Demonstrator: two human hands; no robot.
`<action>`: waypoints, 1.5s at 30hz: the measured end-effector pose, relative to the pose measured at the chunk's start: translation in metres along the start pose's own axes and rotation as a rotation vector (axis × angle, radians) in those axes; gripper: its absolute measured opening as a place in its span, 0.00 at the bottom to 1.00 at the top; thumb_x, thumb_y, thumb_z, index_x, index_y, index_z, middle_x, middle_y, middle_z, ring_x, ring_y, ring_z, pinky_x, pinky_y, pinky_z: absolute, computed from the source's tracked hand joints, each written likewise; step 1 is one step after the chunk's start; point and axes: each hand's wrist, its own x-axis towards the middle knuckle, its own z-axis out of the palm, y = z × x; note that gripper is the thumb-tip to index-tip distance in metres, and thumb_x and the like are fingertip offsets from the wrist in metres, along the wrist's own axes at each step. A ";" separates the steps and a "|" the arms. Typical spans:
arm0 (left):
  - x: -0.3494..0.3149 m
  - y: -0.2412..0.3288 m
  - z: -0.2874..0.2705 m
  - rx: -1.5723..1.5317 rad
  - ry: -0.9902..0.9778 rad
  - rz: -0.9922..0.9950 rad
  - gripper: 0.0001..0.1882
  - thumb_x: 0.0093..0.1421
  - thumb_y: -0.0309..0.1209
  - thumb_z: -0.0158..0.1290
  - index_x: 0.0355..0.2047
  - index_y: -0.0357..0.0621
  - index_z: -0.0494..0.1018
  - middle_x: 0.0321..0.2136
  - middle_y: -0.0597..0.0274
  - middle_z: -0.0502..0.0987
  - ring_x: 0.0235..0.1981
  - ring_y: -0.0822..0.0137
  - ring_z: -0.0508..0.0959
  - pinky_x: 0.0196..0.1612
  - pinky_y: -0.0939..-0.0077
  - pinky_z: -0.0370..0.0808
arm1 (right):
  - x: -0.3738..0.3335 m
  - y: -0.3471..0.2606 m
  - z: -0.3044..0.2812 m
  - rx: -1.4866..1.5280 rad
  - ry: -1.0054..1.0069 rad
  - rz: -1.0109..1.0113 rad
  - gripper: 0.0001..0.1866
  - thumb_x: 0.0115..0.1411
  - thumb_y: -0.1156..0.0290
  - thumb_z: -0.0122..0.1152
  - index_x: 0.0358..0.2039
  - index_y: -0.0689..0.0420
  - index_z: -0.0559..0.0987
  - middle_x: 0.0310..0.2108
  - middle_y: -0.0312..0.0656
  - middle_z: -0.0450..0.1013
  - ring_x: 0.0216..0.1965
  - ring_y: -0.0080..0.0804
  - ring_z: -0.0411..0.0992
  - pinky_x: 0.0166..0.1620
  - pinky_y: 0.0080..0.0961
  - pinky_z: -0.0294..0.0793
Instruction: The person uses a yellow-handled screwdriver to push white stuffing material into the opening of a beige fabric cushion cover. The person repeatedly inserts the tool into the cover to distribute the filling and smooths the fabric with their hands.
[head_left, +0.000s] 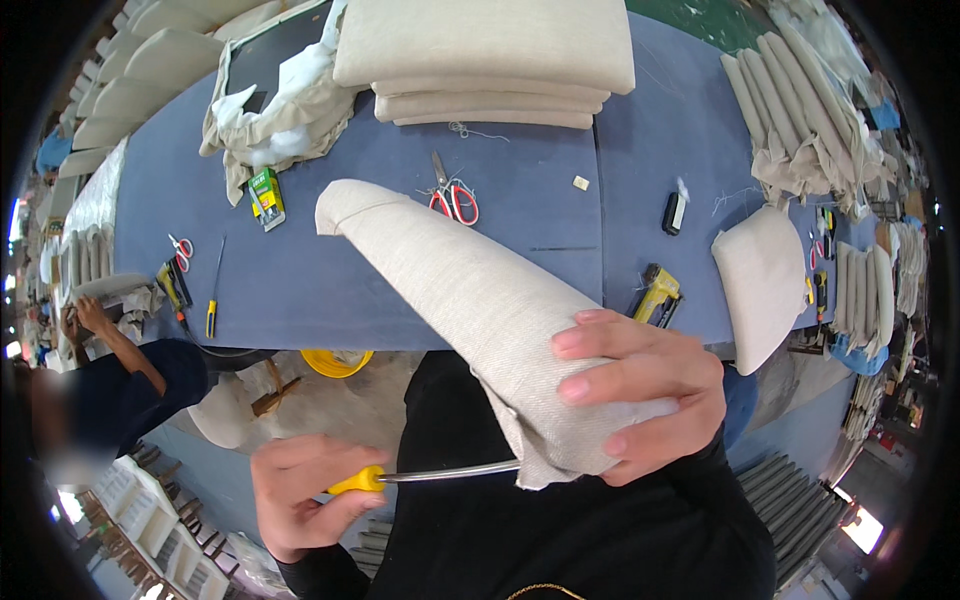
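Observation:
My left hand (pixel 305 492) is closed round the yellow handle of a screwdriver-like tool (pixel 445 472) with a long metal shaft. The shaft's far end goes behind the loose fabric edge of a beige upholstered cushion (pixel 455 275), so its tip is hidden. Gripping the cushion's near right end is my right hand (pixel 650 390), fingers spread over the cloth and thumb out of sight. A bit of white filling shows beside those fingers. Tilted, the cushion reaches from my lap over the table's near edge. Red-handled scissors (pixel 455 203) lie just beyond it.
Stacked beige cushions (pixel 485 50) stand at the back of the blue table (pixel 530 180). A yellow staple gun (pixel 657 294), a green-yellow box (pixel 266 198) and another yellow-handled tool (pixel 212 315) lie around. At the left a co-worker (pixel 130 390) handles a cushion. A yellow basin (pixel 337 362) sits below.

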 end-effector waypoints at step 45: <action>0.136 0.026 0.008 0.051 0.256 -0.019 0.16 0.71 0.39 0.62 0.50 0.41 0.78 0.29 0.55 0.84 0.28 0.62 0.85 0.32 0.67 0.77 | 0.035 0.005 -0.045 0.213 -0.409 0.323 0.42 0.46 0.65 0.87 0.63 0.53 0.78 0.59 0.44 0.81 0.55 0.50 0.83 0.57 0.37 0.81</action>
